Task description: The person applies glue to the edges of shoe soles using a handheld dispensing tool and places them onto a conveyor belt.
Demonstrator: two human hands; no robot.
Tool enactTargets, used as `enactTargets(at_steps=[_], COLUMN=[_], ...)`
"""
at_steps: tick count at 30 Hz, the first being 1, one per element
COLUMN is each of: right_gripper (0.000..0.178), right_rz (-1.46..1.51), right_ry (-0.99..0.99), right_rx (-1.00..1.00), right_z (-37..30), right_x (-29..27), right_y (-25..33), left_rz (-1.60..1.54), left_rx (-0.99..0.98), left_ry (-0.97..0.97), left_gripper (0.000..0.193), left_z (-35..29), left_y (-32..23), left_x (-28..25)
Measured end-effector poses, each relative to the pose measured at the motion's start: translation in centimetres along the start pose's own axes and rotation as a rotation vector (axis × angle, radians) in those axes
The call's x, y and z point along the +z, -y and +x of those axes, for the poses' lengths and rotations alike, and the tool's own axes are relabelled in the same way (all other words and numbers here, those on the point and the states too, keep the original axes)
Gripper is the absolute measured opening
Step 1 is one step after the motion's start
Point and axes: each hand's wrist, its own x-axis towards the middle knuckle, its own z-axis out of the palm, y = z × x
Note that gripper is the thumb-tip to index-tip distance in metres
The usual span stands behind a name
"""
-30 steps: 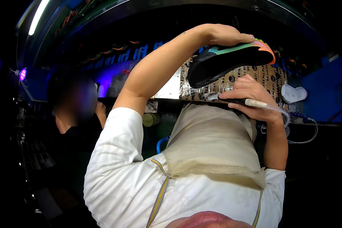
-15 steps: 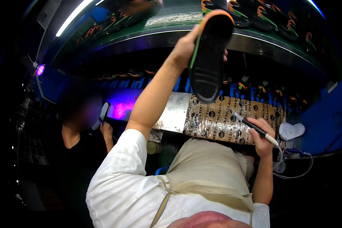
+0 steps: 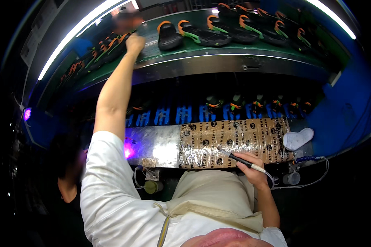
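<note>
My left hand reaches far forward to the upper green shelf, its fingers curled and partly hidden. It is closed at a black sandal with orange and green straps. Low over the cardboard-covered bench section, my right hand grips a pen-shaped tool. The tool has a dark grip, a thin tip pointing left and a white hose trailing behind. Its tip is near the cardboard; whether they touch, I cannot tell.
More sandals line the green shelf. Blue holders and more sandals stand below it. A white foot-shaped piece lies right of the cardboard. Purple light falls on the metal bench. A person is at the left.
My left hand has swung left and forward to the shelf; the sandal held sole-out in mid-view is no longer there. My right hand has shifted left and nearer, still with the tool.
</note>
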Motion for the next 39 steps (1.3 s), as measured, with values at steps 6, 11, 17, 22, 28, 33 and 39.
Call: enactTargets(at_steps=[6,11,17,22,28,33,39], right_gripper=[0.036,0.034,0.032,0.027,0.023,0.032,0.032], right_rz=[0.012,0.032,-0.019,0.053,0.226,0.587,0.519], right_ry=[-0.041,-0.044,-0.108,-0.187,-0.359,-0.395,-0.26], right_rx=[0.044,0.117,0.077,0.14,0.147,0.208,0.166], right_z=[-1.0,-0.8,-0.3,-0.5,-0.8,-0.1,1.7], right_x=[0.0,-0.1,-0.2,-0.2,-0.5,-1.1,-0.3], right_y=[-0.6,-0.5,-0.6,-1.1,-1.9,-2.4,-1.1], left_rz=[0.56,0.6,0.024,0.333,-0.637,-1.57,-2.325], left_rx=[-0.138,0.364,0.047,-0.04,-0.01,-0.362,-0.688], left_ry=[0.213,0.191,0.3,0.151,-0.241,0.187,0.718], left_gripper=[0.036,0.024,0.04,0.067,0.049,0.024,0.063], left_z=[-2.2,-3.0,-3.9,-6.8,-15.3,-28.2,-42.6], left_y=[6.7,10.2,10.2,11.9,7.2,-1.8,-9.5], left_x=[-4.7,-8.1,-12.9,-9.0,-9.2,-7.4,-2.7])
